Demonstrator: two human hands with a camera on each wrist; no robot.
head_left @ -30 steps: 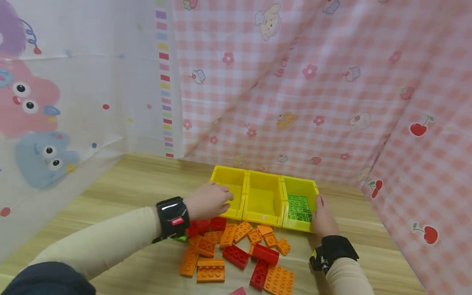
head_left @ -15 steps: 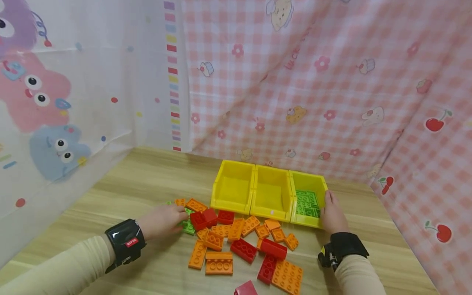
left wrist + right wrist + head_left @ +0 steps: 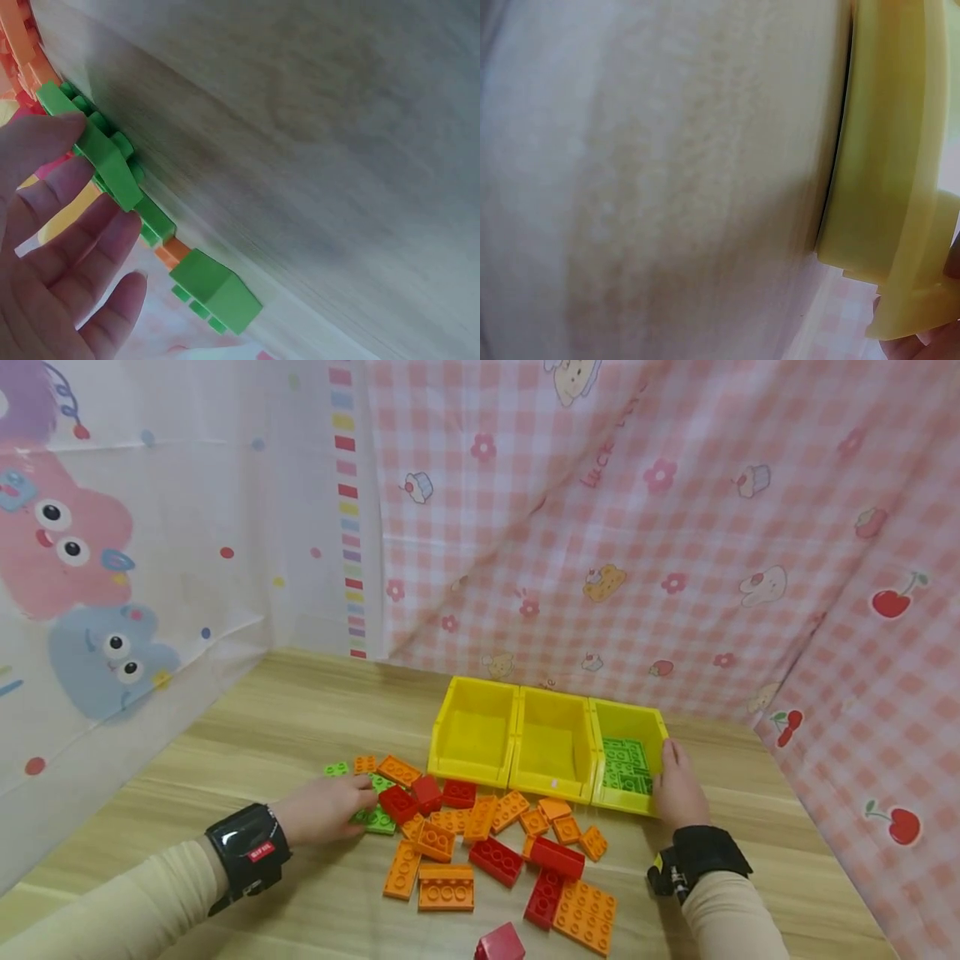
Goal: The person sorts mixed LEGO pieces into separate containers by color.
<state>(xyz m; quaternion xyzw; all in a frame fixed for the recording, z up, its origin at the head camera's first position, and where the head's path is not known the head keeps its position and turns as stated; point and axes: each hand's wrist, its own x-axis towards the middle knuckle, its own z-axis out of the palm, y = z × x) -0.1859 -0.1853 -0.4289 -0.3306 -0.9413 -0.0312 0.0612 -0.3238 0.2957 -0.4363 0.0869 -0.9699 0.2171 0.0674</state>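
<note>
My left hand (image 3: 326,808) reaches over green bricks (image 3: 380,821) at the left end of a loose pile. Up close in the left wrist view, its thumb touches a long green brick (image 3: 112,161), and the other fingers spread beside it without closing round it. My right hand (image 3: 681,789) grips the outer wall of the rightmost yellow bin (image 3: 628,717), in which green bricks (image 3: 626,766) lie. In the right wrist view, fingertips curl at the rim of that bin (image 3: 889,150); most of the hand is out of that view.
The middle yellow bin (image 3: 555,706) and left yellow bin (image 3: 480,697) hold no bricks. Orange bricks (image 3: 446,897) and red bricks (image 3: 495,858) lie scattered before them on the wooden table (image 3: 315,710). A pink checked cloth (image 3: 510,527) hangs behind.
My left hand has moved from in front of the left bin, leftward and down, to the green bricks. The right hand stays at the right bin. The head view has shifted a little.
</note>
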